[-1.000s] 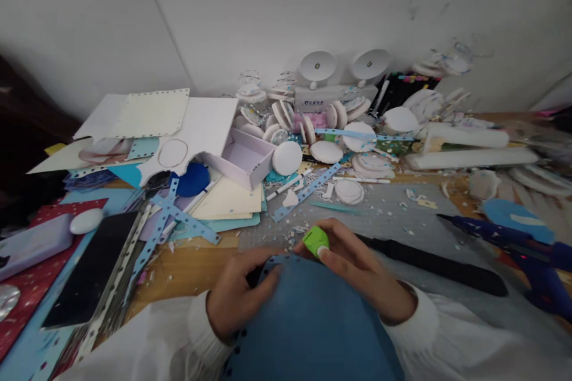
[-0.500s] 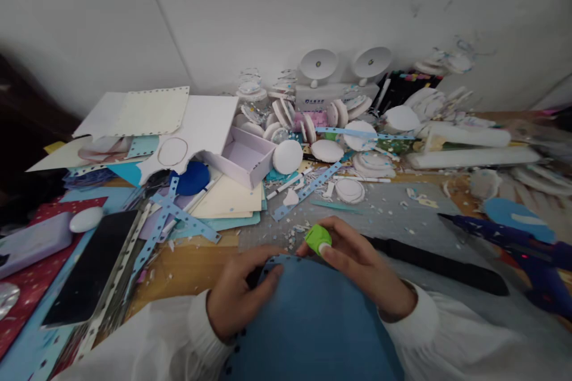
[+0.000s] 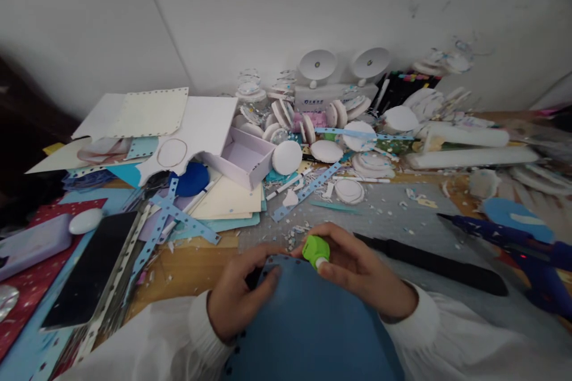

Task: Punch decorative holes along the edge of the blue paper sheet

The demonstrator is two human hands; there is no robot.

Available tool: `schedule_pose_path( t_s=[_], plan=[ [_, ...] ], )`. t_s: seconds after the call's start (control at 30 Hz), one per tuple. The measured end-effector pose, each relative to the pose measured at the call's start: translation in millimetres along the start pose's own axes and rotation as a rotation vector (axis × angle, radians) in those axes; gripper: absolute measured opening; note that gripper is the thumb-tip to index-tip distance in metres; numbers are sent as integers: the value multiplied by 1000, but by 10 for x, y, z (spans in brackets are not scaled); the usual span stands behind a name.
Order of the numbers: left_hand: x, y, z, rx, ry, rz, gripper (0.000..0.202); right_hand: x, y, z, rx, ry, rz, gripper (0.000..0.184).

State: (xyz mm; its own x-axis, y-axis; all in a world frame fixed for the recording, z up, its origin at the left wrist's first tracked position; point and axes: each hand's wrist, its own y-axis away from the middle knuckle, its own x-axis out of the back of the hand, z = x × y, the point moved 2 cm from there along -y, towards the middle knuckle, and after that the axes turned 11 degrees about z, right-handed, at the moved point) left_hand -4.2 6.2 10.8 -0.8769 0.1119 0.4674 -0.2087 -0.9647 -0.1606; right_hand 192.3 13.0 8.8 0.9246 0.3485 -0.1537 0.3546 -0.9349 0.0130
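Note:
A large blue paper sheet lies in front of me, with a row of small punched holes along its left and upper edges. My left hand pinches that sheet near its upper left corner, thumb on top. In my right hand is a small bright green craft punch with a white button. The punch sits at the sheet's top edge, with my thumb by the button. Whether the paper is inside its slot I cannot tell.
A black-handled tool and a purple glue gun lie to the right. A phone is at the left. Behind are a lilac box, punched blue strips, white discs and a twin-head lamp.
The green punch has tipped slightly and shifted a little down in my right hand. My left hand has stayed nearly where it was on the sheet.

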Motion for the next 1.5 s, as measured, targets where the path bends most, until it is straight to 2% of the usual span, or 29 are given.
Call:
schedule_pose_path(
  t_s=[0.2, 0.4, 0.5, 0.67, 0.77, 0.9, 1.03, 1.2, 1.5],
  plan=[
    [4, 20, 35, -15, 42, -30, 24, 11, -7, 0, 21, 81, 16, 33],
    [-3, 32, -17, 19, 85, -33, 20, 58, -17, -100, 252, 588, -11, 25],
    [17, 31, -53, 89, 178, 0, 18, 108, -36, -83, 274, 664, 18, 28],
    [34, 45, -63, 177, 308, -30, 18, 145, -47, -12, 208, 522, 94, 29],
    [24, 67, -71, 160, 322, -76, 22, 124, -46, 25, 128, 283, 158, 28],
    [-7, 90, -113, 71, 196, -79, 29, 96, -55, 52, 51, 61, 249, 28],
    [-38, 104, -149, 29, 119, -93, 40, 87, -54, 49, 15, 36, 258, 29],
    [-61, 93, -130, 37, 150, -121, 51, 86, -42, 51, -8, 51, 246, 27],
    [-84, 46, -87, 87, 199, -172, 53, 88, -57, 88, -8, -55, 237, 26]
  ],
)
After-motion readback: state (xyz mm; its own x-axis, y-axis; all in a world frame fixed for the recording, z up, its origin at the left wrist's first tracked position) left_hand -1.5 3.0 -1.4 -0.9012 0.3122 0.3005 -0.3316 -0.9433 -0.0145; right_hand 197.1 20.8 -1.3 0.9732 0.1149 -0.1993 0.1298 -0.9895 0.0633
